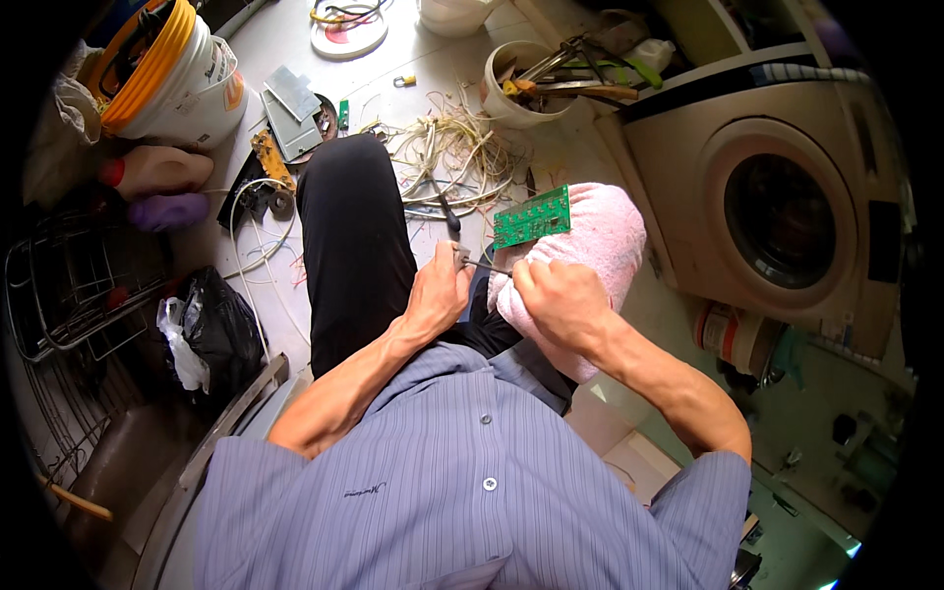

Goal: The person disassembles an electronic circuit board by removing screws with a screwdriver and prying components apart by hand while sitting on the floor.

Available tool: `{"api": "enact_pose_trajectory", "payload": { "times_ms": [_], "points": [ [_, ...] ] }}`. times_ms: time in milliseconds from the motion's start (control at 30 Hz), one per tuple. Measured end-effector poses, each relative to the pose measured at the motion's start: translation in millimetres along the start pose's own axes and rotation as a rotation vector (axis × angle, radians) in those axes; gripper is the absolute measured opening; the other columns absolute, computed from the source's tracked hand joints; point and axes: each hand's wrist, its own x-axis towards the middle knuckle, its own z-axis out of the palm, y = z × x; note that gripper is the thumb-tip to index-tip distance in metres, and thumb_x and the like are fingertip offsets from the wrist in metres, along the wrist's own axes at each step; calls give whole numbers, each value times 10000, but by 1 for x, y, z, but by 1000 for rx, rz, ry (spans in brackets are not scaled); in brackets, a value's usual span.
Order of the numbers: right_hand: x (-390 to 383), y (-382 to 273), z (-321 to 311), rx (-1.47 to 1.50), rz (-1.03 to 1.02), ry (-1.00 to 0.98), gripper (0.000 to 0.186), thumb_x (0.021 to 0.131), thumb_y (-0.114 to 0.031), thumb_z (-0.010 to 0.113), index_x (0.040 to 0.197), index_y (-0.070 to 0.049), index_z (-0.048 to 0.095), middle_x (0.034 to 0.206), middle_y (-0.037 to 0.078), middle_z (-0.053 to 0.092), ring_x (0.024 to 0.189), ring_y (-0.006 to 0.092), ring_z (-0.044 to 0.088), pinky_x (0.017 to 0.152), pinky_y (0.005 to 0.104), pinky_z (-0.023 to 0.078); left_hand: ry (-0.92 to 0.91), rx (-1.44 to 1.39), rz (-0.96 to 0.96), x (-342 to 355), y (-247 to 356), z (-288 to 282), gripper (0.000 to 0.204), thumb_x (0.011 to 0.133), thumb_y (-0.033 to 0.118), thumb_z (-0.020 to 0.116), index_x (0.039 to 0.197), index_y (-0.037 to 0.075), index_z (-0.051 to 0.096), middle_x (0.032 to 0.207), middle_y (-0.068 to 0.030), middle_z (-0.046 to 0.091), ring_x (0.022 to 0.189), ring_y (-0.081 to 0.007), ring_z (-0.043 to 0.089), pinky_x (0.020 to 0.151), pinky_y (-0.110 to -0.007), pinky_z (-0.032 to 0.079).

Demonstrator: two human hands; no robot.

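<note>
My left hand [441,287] is closed around a small greyish metal piece [460,254] between my knees. My right hand [562,301] grips a tool with a thin dark shaft [489,266]; its handle is hidden in the fist. The shaft's far end meets the small piece at my left fingers. A green circuit board [532,215] rests tilted on the pink towel [612,231] draped over my right knee. Just beyond my left hand is a black-handled tool [450,218], its thin end pointing away from me.
A tangle of pale wires [462,152] spreads over the floor ahead. Beyond it stands a white bucket of tools [516,103]. Metal plates [291,108] lie left of the wires. A washing machine [757,197] stands at right, a black bag [224,320] at left.
</note>
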Motion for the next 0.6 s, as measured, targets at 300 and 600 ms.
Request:
{"api": "enact_pose_trajectory", "payload": {
  "times_ms": [300,600],
  "points": [
    [18,9,-17,1503,915,14,401,1029,-320,565,876,18,718,659,87,630,542,136,595,509,341,455,42,-157,-133,3,1,-3,292,944,168,611,1135,-15,487,818,-249,644,751,-438,660,670,-501,499],
    [26,9,-7,112,-63,401,221,900,-161,685,738,-102,547,596,45,527,490,208,558,463,349,444,32,-83,-115,3,-8,3,289,938,170,612,1124,-19,496,820,-247,655,753,-419,671,671,-486,508]
  ]
}}
